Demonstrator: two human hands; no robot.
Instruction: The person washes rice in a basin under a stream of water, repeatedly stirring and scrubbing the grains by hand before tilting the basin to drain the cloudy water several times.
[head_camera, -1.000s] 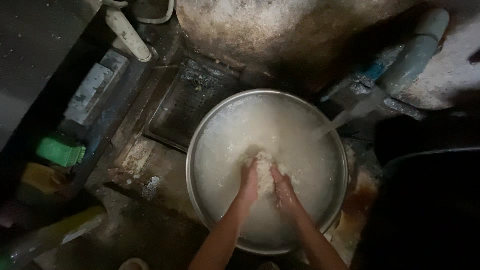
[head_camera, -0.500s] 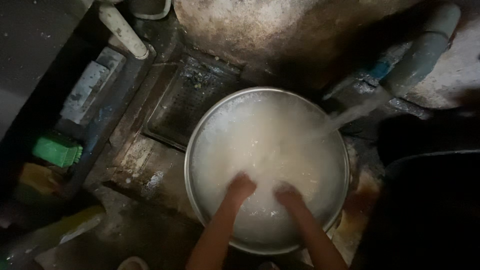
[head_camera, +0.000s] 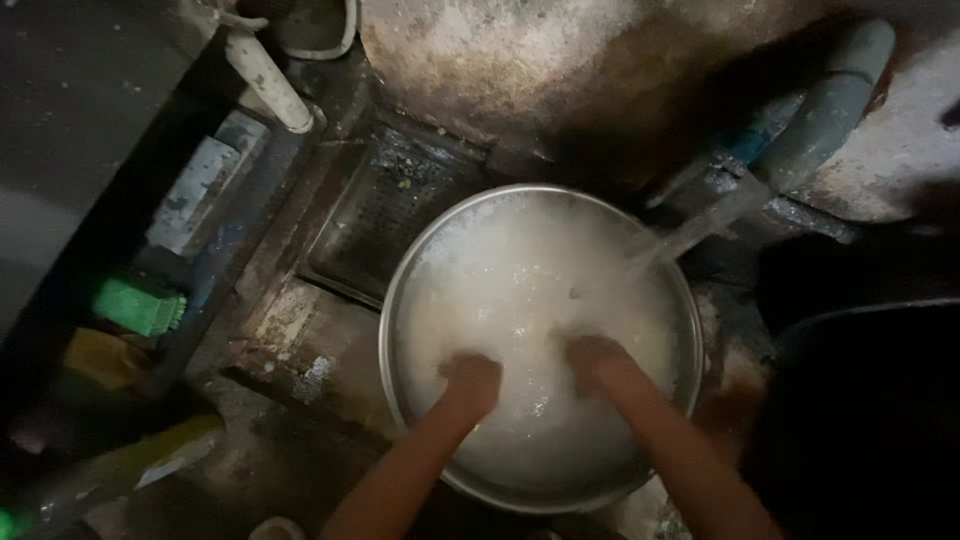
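Note:
A wide round metal basin (head_camera: 392, 310) stands on the wet floor, full of cloudy white water with rice in it. My left hand (head_camera: 470, 380) is plunged in at the near left side, its fingers hidden under the milky water. About a hand's width to the right, my right hand (head_camera: 592, 356) is sunk in the same way. A thin stream of water (head_camera: 680, 238) pours from the upper right into the basin. Whether either hand holds rice cannot be seen.
A grey-blue pipe (head_camera: 825, 110) runs down at the upper right. A dark metal drain grate (head_camera: 385, 215) lies left of the basin. A white pipe (head_camera: 265, 75), a green brush (head_camera: 140, 303) and a yellow object (head_camera: 100, 357) sit at the left. A dark tub (head_camera: 880, 400) is on the right.
A second ago both hands were together above the water holding a clump of rice. They have since parted and sunk into the cloudy water near the basin's front.

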